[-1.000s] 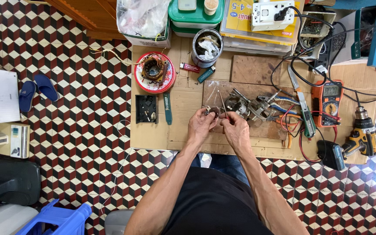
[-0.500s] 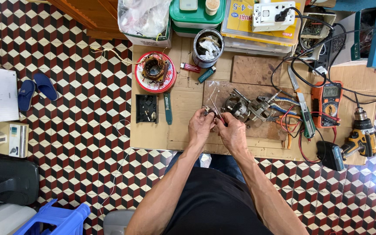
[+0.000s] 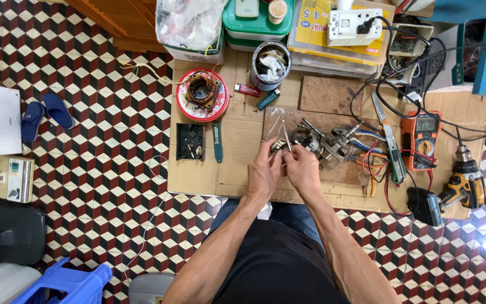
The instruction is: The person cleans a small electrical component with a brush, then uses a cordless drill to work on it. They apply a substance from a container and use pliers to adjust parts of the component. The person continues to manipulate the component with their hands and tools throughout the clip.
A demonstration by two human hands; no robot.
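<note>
Metal part (image 3: pixel 279 145) is pinched between left hand (image 3: pixel 264 171) and right hand (image 3: pixel 303 170).

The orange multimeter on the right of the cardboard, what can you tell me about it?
The orange multimeter lies flat, face up, on the cardboard sheet at its right side. It has a rubbery-looking orange shell, a grey screen near the top and a round black dial below. Black cables loop beside and above it, and red leads trail by its lower left. A cordless drill lies just to its lower right. No hand touches it.
</note>
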